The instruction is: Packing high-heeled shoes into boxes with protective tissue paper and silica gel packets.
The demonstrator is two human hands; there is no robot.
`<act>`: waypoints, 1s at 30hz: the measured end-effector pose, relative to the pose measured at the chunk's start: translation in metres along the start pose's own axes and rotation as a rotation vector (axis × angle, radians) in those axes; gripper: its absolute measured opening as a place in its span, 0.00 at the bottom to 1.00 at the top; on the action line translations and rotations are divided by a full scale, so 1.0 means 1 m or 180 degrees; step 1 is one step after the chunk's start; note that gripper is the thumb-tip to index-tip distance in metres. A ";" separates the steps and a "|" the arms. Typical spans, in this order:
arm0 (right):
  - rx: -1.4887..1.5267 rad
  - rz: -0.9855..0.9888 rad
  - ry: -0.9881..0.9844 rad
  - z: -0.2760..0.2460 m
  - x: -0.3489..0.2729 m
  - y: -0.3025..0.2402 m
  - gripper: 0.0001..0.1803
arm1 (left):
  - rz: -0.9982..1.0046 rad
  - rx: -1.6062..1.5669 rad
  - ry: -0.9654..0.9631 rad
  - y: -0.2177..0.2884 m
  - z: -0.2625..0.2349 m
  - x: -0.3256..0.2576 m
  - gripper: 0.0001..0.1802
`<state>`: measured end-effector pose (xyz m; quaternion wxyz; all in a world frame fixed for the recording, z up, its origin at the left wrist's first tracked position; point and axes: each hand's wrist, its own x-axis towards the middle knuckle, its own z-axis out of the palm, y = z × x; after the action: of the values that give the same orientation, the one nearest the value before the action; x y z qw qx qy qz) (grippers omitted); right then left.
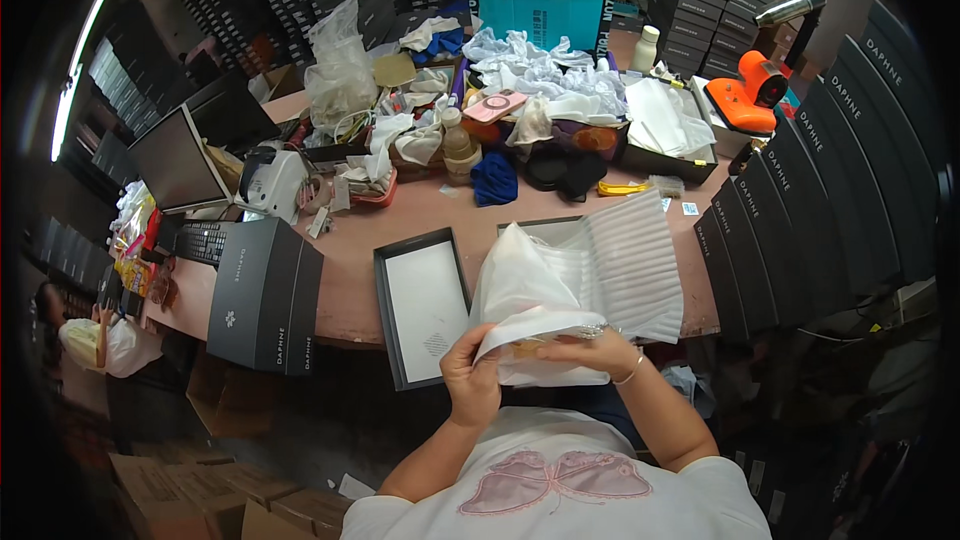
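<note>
both hands are closed on a bundle of white wrapping paper (540, 315) held just above the lap, right at the near edge of the table (350, 280). the left hand (472, 372) is wrapped round the lower left of the bundle, thumb pressed on top, while the right hand (598, 348) pinches the paper's folded edge from the other side. something tan and a bit sparkly is glimpsed between the fingers, but what it is can't be told since it's mostly hidden by the paper.

progress-wise it looks about midway: the item seems to be partly wrapped, not yet put away. the open box tray (424, 305) just left of the hands sits with nothing in it but a white liner, so the packing step looks undone. a ribbed white foam sheet (632, 275) is draped behind the bundle, touching it. a shut dark box (262, 295) stands further left, and a row of dark boxes (800, 210) is lined up on the right.
</note>
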<state>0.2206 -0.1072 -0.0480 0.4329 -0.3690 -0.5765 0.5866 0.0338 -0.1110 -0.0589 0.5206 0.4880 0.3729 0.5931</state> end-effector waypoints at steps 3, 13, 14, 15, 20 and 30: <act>0.0482 0.0803 0.0388 0.000 -0.002 -0.002 0.18 | -0.0242 0.0011 0.0042 -0.003 -0.016 -0.020 0.10; -0.4154 -0.0758 0.0040 0.010 0.026 0.033 0.09 | 0.0144 0.0356 -0.0134 -0.002 -0.016 -0.035 0.09; -0.4261 -0.1014 0.0102 0.016 0.020 0.008 0.08 | 0.0110 0.0274 -0.0028 0.000 -0.020 -0.034 0.10; -0.4373 -0.1246 0.0183 0.020 0.012 -0.016 0.08 | 0.0063 0.0178 0.0056 0.001 -0.022 -0.033 0.10; -0.3939 -0.1845 0.1255 0.021 -0.007 -0.074 0.13 | 0.0271 0.0016 0.0182 0.014 -0.021 -0.016 0.11; -0.1764 -0.0842 0.0915 -0.009 0.032 -0.079 0.17 | -0.0081 -0.0601 -0.0488 0.018 -0.067 -0.013 0.38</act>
<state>0.2243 -0.0768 0.0326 0.4653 -0.4736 -0.6900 0.2884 -0.0357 -0.1230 -0.0607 0.5988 0.4758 0.2806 0.5799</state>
